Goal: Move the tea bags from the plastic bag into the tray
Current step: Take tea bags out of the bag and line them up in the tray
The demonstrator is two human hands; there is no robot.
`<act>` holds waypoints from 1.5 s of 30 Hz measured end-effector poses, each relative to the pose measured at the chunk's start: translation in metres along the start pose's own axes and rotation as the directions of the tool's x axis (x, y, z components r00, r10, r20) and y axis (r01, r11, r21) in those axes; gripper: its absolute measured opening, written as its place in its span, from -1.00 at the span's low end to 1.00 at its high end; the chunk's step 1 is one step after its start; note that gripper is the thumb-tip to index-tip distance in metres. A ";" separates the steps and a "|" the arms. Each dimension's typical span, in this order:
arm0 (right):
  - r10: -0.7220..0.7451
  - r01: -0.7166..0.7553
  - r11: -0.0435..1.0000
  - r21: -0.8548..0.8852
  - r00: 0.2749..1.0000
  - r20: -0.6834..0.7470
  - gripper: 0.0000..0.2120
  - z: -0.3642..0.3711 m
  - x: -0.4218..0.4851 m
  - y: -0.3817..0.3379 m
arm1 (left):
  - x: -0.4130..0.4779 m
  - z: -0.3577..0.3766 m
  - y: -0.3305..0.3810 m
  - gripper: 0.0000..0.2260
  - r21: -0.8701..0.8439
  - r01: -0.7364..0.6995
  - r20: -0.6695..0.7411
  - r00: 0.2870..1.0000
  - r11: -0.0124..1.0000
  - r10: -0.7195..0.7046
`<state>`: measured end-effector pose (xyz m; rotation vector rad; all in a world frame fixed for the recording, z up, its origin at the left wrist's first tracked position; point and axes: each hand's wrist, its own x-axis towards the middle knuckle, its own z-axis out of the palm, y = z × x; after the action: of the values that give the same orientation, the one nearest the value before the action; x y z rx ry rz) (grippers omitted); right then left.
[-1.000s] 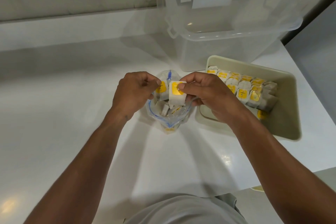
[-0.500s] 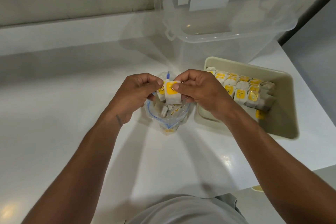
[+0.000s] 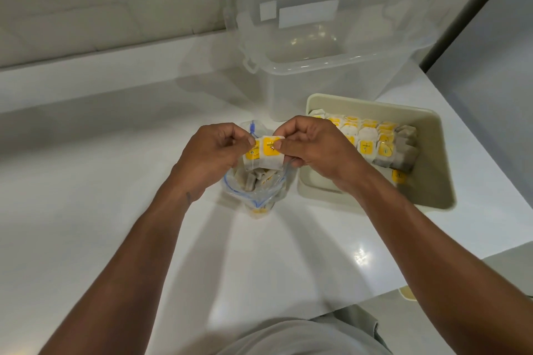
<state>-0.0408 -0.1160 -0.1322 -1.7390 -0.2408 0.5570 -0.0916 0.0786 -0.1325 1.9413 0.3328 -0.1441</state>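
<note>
On the white counter [image 3: 115, 181], my right hand [image 3: 311, 150] pinches a white tea bag with a yellow tag [image 3: 270, 150] just above the clear plastic bag [image 3: 259, 196], my left hand [image 3: 210, 153] pinches the bag's top, and the cream plastic tray [image 3: 429, 181] sits close beside my right hand.

Left hand [image 3: 213, 153], right hand [image 3: 313, 147], seemingly pinching

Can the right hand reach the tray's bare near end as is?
Likely yes: the right hand, pinching a tea bag, sits right beside the open tray; nothing stands between them.
</note>
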 end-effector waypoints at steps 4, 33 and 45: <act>-0.007 0.007 1.000 -0.029 1.000 -0.016 -0.96 -0.004 -0.002 -0.001 | 0.001 0.005 0.005 -0.92 -0.019 -0.030 0.016 0.999 0.999 0.031; 0.053 -0.136 0.958 -0.252 0.948 -0.312 -0.91 -0.114 -0.008 0.038 | 0.068 0.082 0.072 -0.89 0.740 -0.475 0.315 0.871 0.477 0.378; 0.015 -0.146 0.887 -0.437 0.957 -0.290 -0.91 -0.111 0.010 0.061 | 0.075 0.105 0.063 -0.86 0.838 -0.498 0.416 0.847 0.222 0.332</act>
<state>0.0144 -0.2220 -0.1762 -2.2708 -0.0999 0.3187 0.0048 -0.0285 -0.1363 3.0999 -0.5822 -0.1273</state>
